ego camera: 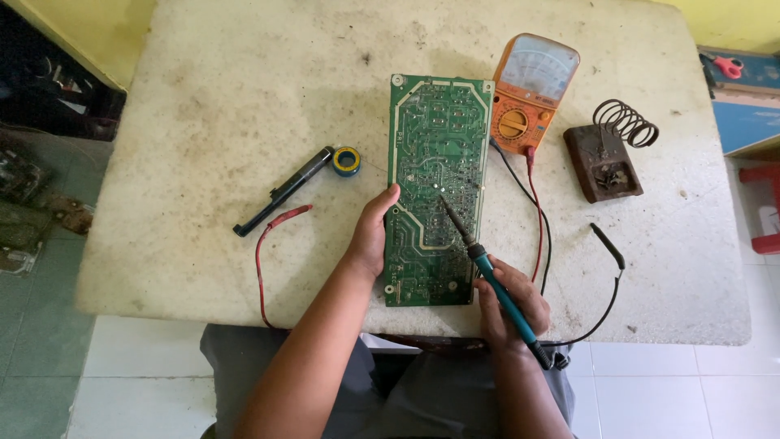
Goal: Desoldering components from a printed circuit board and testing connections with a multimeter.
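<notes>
Green circuit board point(437, 191) lies solder side up, lengthwise on the worn white table point(203, 97), its near end at the table's front edge. Left hand point(372, 236) rests on the board's left edge: fingers loosely curled, thumb point(390, 195) laid onto the board face, nothing gripped, just pressing it flat. Right hand point(508, 302) is closed around the teal handle of a soldering iron point(487, 272), pen-style, fingers wrapped tight; the tip meets the board near its middle, right of the left thumb.

Orange analog multimeter point(530, 93) sits just beside the board's top right corner, red and black leads running down the board's right side. Red probe point(280, 219) lies left of the left hand, black probe point(608, 244) well right. Iron stand with spring coil point(609, 150) is right of the meter. Black desoldering pump point(284, 191) touches a blue-yellow solder spool point(347, 160), left of the board.
</notes>
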